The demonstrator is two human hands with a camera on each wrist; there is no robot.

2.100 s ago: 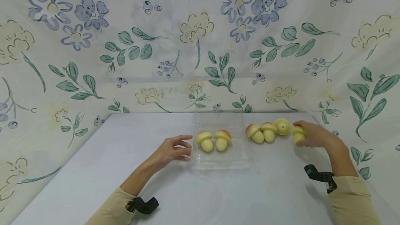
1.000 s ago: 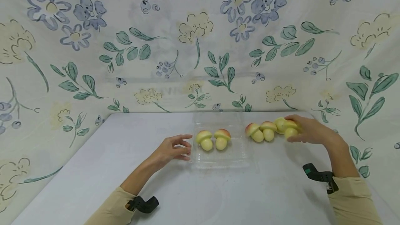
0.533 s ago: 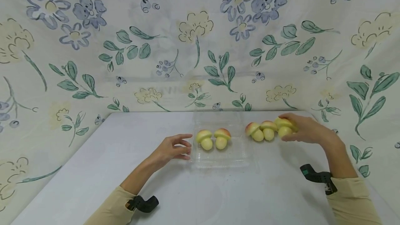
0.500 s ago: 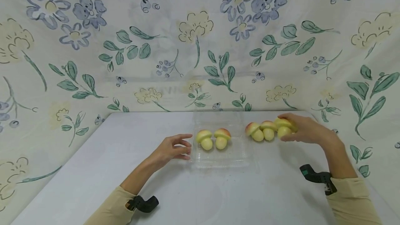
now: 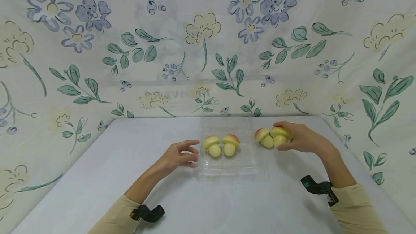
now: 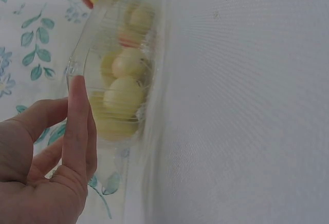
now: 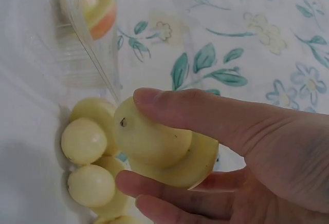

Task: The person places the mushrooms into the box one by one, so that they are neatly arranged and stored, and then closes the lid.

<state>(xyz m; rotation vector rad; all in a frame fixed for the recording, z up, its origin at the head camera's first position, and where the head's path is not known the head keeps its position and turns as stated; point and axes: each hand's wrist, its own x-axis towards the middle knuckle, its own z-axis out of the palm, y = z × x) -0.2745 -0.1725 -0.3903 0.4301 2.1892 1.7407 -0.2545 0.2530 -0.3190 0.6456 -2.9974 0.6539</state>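
Note:
My right hand point(image 5: 303, 138) pinches a yellow mushroom-shaped piece point(image 5: 280, 136) between thumb and fingers. In the right wrist view the held piece point(image 7: 151, 142) hangs tilted above the table. Below it lie more such pieces point(image 7: 85, 141); in the head view the held one partly covers them. To the left stands a clear plastic box point(image 5: 234, 170) with a mushroom-shaped piece point(image 5: 212, 146) and a second one point(image 5: 230, 145) side by side in it, caps reddish. The left hand point(image 5: 178, 155) rests its nearly straight fingers against the box's left wall, seen close up in the left wrist view.
Just right of the box lies a mushroom-shaped piece point(image 5: 264, 138) with a red-tinged cap. The white table point(image 5: 227, 205) reaches back to a flowered cloth point(image 5: 182, 64). The box's transparent lid point(image 5: 226, 121) stands raised at the back.
The right hand has carried its mushroom-shaped piece leftward from the row's right end, and it now overlaps the other pieces in the head view. The left hand and box stay put.

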